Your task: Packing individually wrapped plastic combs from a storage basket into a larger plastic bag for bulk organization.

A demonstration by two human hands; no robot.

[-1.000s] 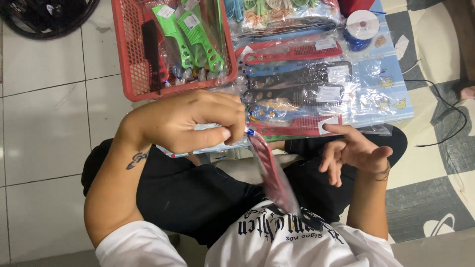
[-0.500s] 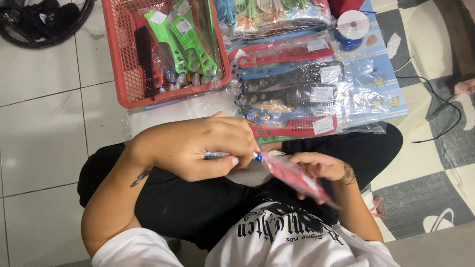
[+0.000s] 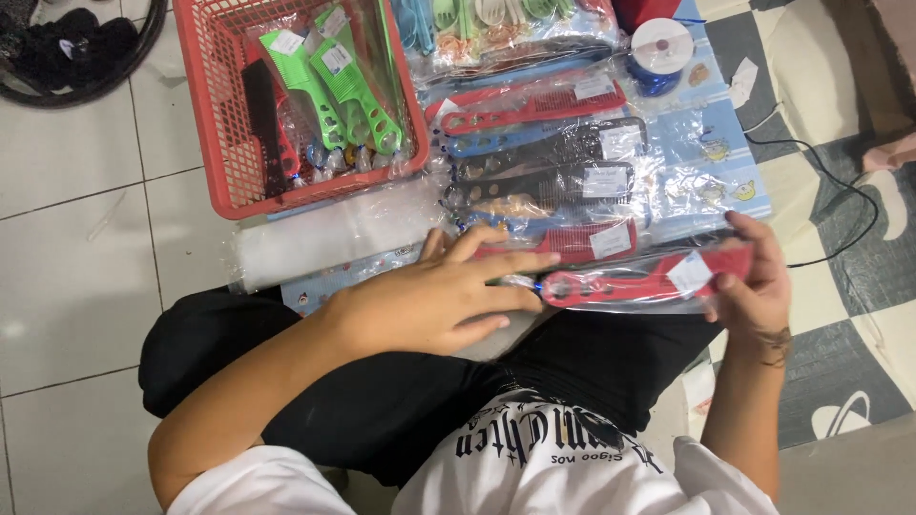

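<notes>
A red comb in a clear plastic sleeve (image 3: 639, 283) lies level across my lap. My right hand (image 3: 759, 281) grips its right end, near a white label. My left hand (image 3: 439, 296) rests on the sleeve's left end with its fingers stretched flat over the plastic. Just beyond lies a row of bagged combs (image 3: 544, 162), red, blue and black, on a blue patterned cloth (image 3: 706, 143).
A red plastic basket (image 3: 215, 124) at the upper left holds green and dark bagged combs. A stack of clear bags (image 3: 324, 238) lies in front of it. A roll of blue ribbon (image 3: 660, 52) stands at the back; a black cable (image 3: 840, 205) runs on the right.
The bagged red comb has swung from hanging tilted to lying level. My right hand has moved out to its right end, and my left hand has flattened onto its left end.
</notes>
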